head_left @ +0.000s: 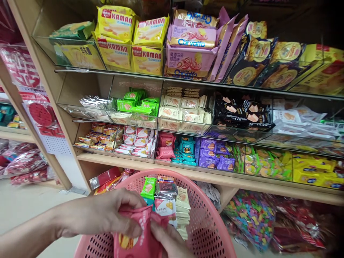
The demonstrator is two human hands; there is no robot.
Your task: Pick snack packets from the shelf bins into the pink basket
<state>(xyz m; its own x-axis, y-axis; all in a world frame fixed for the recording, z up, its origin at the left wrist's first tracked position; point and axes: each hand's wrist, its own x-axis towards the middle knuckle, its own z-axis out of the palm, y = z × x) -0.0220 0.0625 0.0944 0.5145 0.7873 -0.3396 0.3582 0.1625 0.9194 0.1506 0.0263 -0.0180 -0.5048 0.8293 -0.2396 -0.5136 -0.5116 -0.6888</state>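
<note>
Over the pink basket (206, 211), my left hand (107, 211) is closed round dark pink snack packets (135, 236), its thumb pressed on the front one. From the lower right my right hand (169, 238) grips the same packets, mostly cut off by the frame's bottom edge. How many packets are held cannot be told. Behind the hands, inside the basket, lie a green packet (148, 186), a white packet (165, 208), a brown packet (167, 189) and a stack of cream packets (183, 211).
A shelf of clear bins rises ahead, with yellow wafer packs (115, 23), purple biscuit packs (190, 59) and black packets (242, 111). Matching dark pink packets (165, 145) fill a low bin. Right of the basket, a bag of colourful sweets (252, 218) lies under the shelf.
</note>
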